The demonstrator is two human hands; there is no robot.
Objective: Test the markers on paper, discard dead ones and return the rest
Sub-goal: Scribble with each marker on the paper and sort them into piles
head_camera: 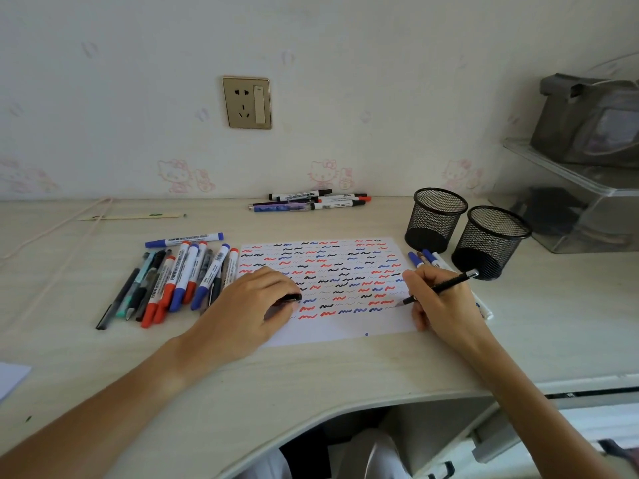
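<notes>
A white paper sheet covered with red, blue and black squiggles lies mid-desk. My right hand grips a thin black pen, its tip touching the paper near the right edge. My left hand rests on the sheet's left side and holds a black pen cap in its curled fingers. A pile of markers and pens lies left of the paper. Several more markers lie by the wall. A few blue-capped markers lie right of the sheet, partly under my right hand.
Two black mesh pen cups stand at the right. A clear plastic bin with a grey bag on top sits far right. A cord and a wrapped chopstick lie at the back left.
</notes>
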